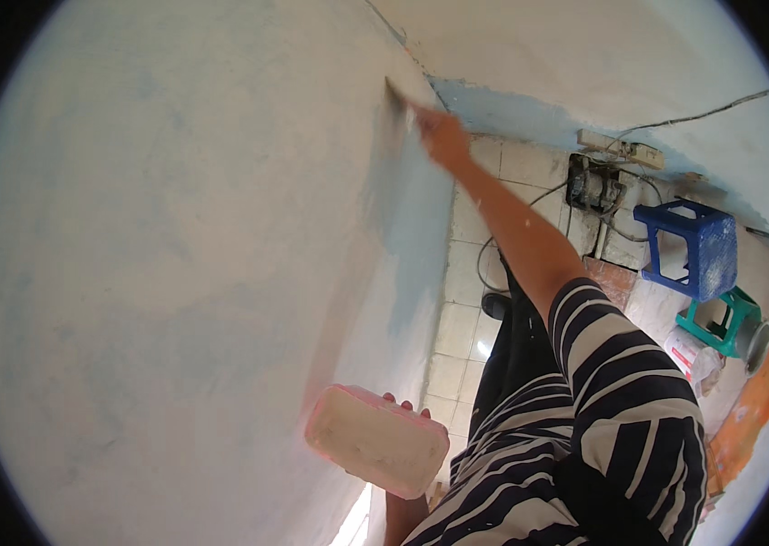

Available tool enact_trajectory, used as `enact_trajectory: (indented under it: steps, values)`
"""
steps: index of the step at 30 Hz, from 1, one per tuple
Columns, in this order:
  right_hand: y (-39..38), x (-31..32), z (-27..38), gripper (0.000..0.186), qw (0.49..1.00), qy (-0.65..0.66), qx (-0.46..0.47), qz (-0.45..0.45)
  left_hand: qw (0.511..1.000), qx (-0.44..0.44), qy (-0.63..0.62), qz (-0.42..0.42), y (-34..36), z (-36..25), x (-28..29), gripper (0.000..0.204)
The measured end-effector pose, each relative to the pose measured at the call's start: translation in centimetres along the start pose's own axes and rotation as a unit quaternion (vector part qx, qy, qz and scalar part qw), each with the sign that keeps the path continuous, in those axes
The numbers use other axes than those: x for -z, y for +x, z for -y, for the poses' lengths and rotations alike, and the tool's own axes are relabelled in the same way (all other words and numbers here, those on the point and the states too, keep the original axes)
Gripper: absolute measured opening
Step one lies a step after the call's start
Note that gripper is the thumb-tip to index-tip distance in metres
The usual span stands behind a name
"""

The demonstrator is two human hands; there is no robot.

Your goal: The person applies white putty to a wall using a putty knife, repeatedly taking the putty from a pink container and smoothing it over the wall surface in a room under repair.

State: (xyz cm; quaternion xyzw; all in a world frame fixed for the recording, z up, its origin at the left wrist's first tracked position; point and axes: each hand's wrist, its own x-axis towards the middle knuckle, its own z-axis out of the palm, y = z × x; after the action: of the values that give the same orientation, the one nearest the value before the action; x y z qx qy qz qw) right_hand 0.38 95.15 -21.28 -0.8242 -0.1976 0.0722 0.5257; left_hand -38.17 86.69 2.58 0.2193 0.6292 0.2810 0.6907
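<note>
My right hand is stretched out to the wall, its fingers closed around a putty knife. The thin dark blade lies against the wall close to the corner; its handle is hidden in my grip. Lower down, my left hand holds a pink rectangular tub from beneath and behind, with only the fingertips showing over its rim. Off-white putty fills the tub. Pale putty covers much of the wall, while blue paint shows in patches near the corner and low down.
A blue plastic stool and a green stool stand on the right. A power strip and loose cables lie along the adjoining wall, near a dark floor opening. White tiles cover the floor beneath me.
</note>
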Motion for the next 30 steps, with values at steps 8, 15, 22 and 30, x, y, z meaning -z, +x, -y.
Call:
enact_trajectory:
  steps: [8,15,22,30]
  values:
    - [-10.0,2.1,-6.3,0.036,0.992,0.048,0.109,0.049,0.996,0.012,-0.079,0.037,1.0,0.6,1.5,0.068]
    - [-5.3,-3.4,-0.4,0.039,0.992,-0.077,0.087,0.038,0.998,0.017,-0.017,0.064,1.0,-0.3,0.2,0.06]
    - [-6.4,1.2,-3.9,0.03,0.991,-0.083,0.081,0.064,0.998,0.016,-0.042,0.043,0.9,0.3,0.8,0.057]
    - [-11.8,-4.1,1.7,0.035,0.993,0.002,0.054,0.103,0.956,0.013,-0.176,0.235,2.5,1.0,4.1,0.071]
